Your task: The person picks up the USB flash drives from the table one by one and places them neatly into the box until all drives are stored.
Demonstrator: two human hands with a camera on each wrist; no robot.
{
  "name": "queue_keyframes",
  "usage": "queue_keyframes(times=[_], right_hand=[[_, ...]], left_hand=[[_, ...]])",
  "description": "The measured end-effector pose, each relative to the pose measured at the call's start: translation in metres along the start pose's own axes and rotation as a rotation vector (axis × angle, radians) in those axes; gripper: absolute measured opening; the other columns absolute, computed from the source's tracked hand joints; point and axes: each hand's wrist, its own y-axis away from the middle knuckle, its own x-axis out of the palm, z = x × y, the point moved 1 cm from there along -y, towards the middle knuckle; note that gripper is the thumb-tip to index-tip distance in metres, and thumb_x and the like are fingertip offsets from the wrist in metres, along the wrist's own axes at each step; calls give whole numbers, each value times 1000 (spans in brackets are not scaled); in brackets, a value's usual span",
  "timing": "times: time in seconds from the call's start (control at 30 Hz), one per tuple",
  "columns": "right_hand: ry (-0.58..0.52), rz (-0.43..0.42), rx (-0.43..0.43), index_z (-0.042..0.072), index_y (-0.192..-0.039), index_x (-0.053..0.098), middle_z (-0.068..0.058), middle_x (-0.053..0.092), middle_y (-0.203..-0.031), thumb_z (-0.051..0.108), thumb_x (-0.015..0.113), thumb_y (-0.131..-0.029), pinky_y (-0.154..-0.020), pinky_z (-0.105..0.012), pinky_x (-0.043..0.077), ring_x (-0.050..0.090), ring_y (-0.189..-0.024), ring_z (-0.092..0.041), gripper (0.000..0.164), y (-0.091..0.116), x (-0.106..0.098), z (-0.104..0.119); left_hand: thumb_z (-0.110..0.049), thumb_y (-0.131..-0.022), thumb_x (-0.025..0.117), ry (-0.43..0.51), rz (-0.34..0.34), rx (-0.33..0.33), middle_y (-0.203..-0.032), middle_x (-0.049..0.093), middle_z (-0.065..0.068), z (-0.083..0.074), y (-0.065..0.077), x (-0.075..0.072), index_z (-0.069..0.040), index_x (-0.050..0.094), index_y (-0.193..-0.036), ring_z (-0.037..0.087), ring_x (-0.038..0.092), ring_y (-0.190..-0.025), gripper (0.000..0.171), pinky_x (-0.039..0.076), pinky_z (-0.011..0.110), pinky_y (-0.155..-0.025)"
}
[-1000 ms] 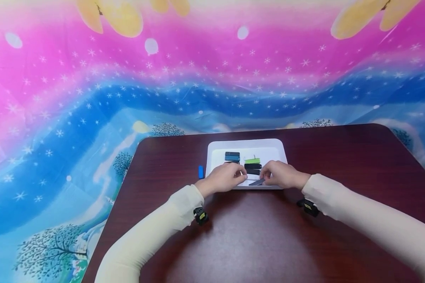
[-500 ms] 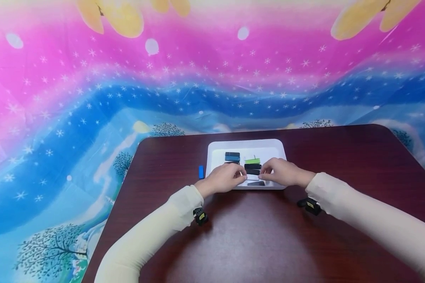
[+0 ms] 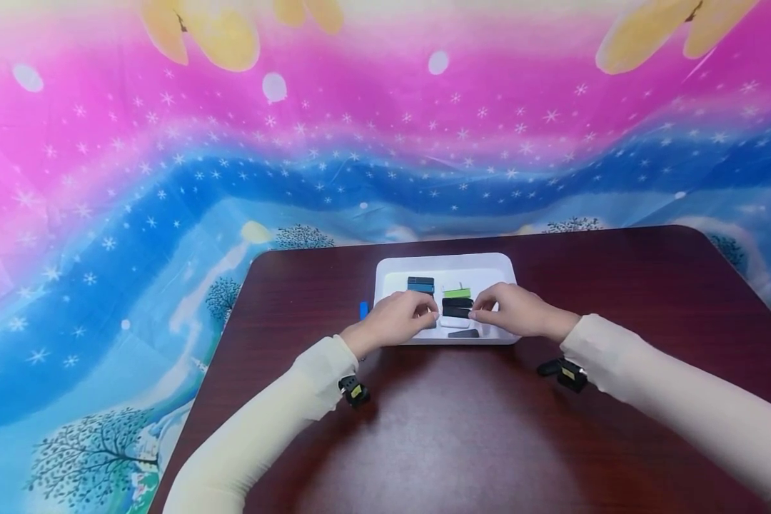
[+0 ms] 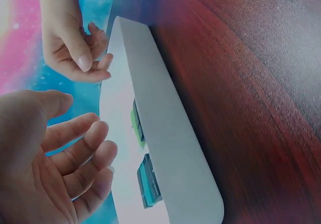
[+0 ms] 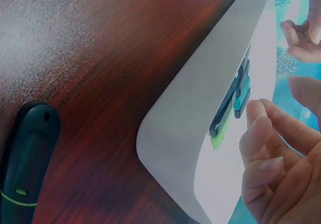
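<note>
My left hand [image 3: 400, 318] hovers over the left half of a white tray [image 3: 504, 268], fingers loosely curled with nothing between them. Its palm and bent fingers [image 4: 93, 156] show empty in the left wrist view. Over the tray's right side is my right hand [image 3: 514, 310], also holding nothing, fingertips close to a black stick [image 3: 456, 313]. In a column lie a green stick [image 3: 457, 293], another black stick [image 3: 457, 303], a white one [image 3: 455, 323] and a dark grey one [image 3: 464, 333], all like USB sticks. A teal stick [image 3: 420, 288] lies left; pieces below it are partly hidden by my left hand.
A bright blue stick [image 3: 363, 310] lies on the dark wooden table [image 3: 462, 428], just left of the tray. The tray has raised walls. Behind the table hangs a patterned cloth [image 3: 385, 143]. A black wrist strap device [image 5: 30, 158] shows in the right wrist view.
The right hand has let go of the dark grey stick, which now lies flat near the tray's front wall, and has lifted slightly away. The left hand has shifted left, uncovering the white stick.
</note>
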Motion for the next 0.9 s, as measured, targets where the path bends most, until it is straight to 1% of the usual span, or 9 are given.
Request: queue_keyframes(times=[0.13, 0.27, 0.37, 0.5, 0.6, 0.77, 0.9], right_hand=[[-1, -22, 1, 7, -99, 79, -5, 76, -89, 21, 67, -96, -69, -31, 47, 56, -74, -13, 19, 1, 0, 3], [9, -42, -1, 8, -99, 78, 0, 75, -89, 22, 67, -96, -72, -31, 48, 59, -77, -12, 18, 4, 1, 4], [10, -53, -12, 8, -99, 78, 2, 74, -89, 21, 66, -96, -71, -32, 48, 60, -77, -14, 18, 5, 2, 6], [0, -70, -19, 8, -99, 78, 1, 74, -89, 21, 66, -96, -69, -31, 48, 59, -75, -15, 18, 6, 2, 9], [-5, -72, -19, 7, -99, 78, 1, 74, -90, 21, 67, -96, -69, -31, 48, 58, -74, -14, 18, 6, 2, 12], [-10, -61, -16, 8, -99, 77, 2, 73, -88, 21, 67, -96, -69, -30, 48, 56, -72, -12, 17, 7, 6, 16], [-9, -64, -18, 8, -99, 78, 2, 73, -87, 21, 67, -96, -68, -30, 48, 57, -71, -13, 17, 7, 8, 17]], left_hand=[[-31, -103, 57, 12, -7, -7, -92, 69, -5, 5, 6, -5, -16, 73, -117, 11, 57, -78, 26, 48, 28, -72], [-31, -103, 57, 11, -19, -11, -96, 70, -5, 12, 12, -9, -15, 73, -119, 11, 56, -78, 28, 47, 29, -72], [-29, -103, 57, 17, -32, -15, -97, 71, -5, 17, 16, -13, -15, 73, -120, 10, 58, -77, 27, 48, 29, -72], [-29, -103, 56, 22, -51, -27, -94, 71, -4, 23, 21, -18, -14, 73, -119, 10, 59, -76, 27, 49, 29, -70], [-29, -102, 57, 27, -75, -48, -95, 72, -3, 28, 24, -22, -14, 73, -119, 10, 60, -78, 28, 49, 30, -70], [-30, -102, 59, 44, -123, -91, -97, 73, -1, 39, 30, -29, -14, 73, -119, 11, 61, -80, 27, 50, 32, -75], [-30, -102, 58, 65, -140, -123, -95, 73, 1, 49, 36, -32, -13, 72, -119, 12, 61, -76, 27, 52, 34, -76]])
